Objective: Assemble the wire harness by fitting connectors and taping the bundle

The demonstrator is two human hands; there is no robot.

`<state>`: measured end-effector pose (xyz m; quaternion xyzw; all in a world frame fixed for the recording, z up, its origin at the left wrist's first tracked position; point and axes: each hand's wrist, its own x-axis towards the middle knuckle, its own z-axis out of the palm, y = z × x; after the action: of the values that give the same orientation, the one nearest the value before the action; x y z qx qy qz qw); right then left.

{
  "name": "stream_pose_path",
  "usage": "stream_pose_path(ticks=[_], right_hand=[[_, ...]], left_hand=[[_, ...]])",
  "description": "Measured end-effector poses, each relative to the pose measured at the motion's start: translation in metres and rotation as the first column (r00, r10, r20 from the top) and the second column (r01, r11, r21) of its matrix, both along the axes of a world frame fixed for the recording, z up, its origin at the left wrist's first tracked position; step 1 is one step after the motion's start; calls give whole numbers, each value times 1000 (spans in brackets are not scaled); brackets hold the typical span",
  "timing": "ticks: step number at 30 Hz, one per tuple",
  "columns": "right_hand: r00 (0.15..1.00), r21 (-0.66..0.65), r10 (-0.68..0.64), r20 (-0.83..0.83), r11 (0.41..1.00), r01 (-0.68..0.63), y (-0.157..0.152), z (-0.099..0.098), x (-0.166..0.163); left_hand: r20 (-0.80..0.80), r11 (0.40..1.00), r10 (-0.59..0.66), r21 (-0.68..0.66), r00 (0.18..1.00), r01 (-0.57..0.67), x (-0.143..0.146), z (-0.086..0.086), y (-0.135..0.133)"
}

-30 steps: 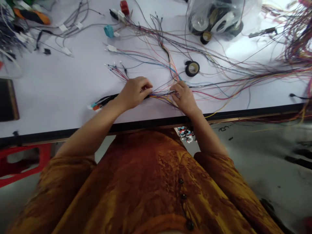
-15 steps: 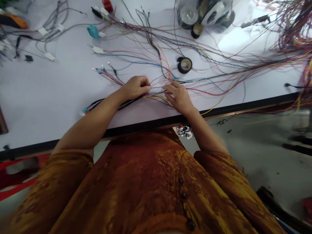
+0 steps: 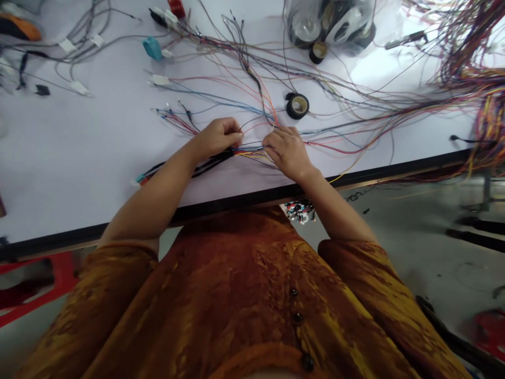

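Note:
A bundle of thin coloured wires [image 3: 252, 151] lies across the white table [image 3: 79, 152] near its front edge. My left hand [image 3: 216, 137] is closed in a fist round the bundle where its black taped part [image 3: 205, 164] ends. My right hand [image 3: 286, 151] is a short way to the right, fingers curled and pinching the same loose wires. The taped part runs left to small coloured connectors [image 3: 139, 180]. A small roll of black tape [image 3: 297, 105] lies just beyond my right hand.
Many loose wires fan out to the right into a thick tangle [image 3: 473, 68]. A clear bag of tape rolls [image 3: 331, 23] sits at the back, with a teal connector [image 3: 151, 47] and white plugs at the back left. Red stool [image 3: 31, 284] below left.
My hands have kept their grip on the wire bundle and drawn slightly closer together. The camera view has shifted a little, so the table contents sit lower and further left.

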<state>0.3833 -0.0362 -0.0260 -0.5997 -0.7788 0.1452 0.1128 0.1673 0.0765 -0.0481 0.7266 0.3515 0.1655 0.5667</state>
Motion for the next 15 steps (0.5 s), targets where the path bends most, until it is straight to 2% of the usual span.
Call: stream_pose_path(ticks=[5, 11, 15], right_hand=[[997, 30, 25, -75, 999, -23, 5, -5, 2], [999, -24, 33, -3, 999, -33, 9, -10, -3], [997, -41, 6, -77, 999, -9, 11, -10, -6]], left_hand=[[-23, 989, -34, -142, 999, 31, -1, 10, 2], [-44, 989, -15, -148, 999, 8, 0, 13, 2], [-37, 988, -24, -154, 999, 18, 1, 15, 2]])
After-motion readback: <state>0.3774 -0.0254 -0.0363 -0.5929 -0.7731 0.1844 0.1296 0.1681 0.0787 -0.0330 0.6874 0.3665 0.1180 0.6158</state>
